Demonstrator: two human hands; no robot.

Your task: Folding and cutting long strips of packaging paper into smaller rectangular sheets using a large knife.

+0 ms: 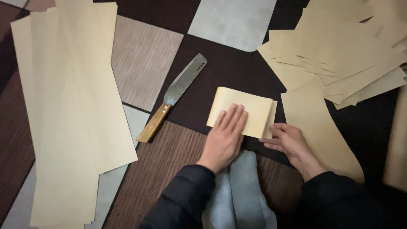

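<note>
A folded tan paper sheet (246,108) lies on the dark patterned floor in the middle. My left hand (224,138) presses flat on its near left part, fingers together and stretched out. My right hand (290,142) pinches the sheet's near right corner with fingertips. A broad-bladed knife (176,95) with a wooden handle lies to the left of the sheet, untouched, blade pointing away from me.
A tall stack of long tan paper strips (72,110) lies at the left. A loose pile of cut tan sheets (339,55) fills the upper right, one long sheet (322,127) reaching toward me. My grey-socked feet (239,191) rest between my arms.
</note>
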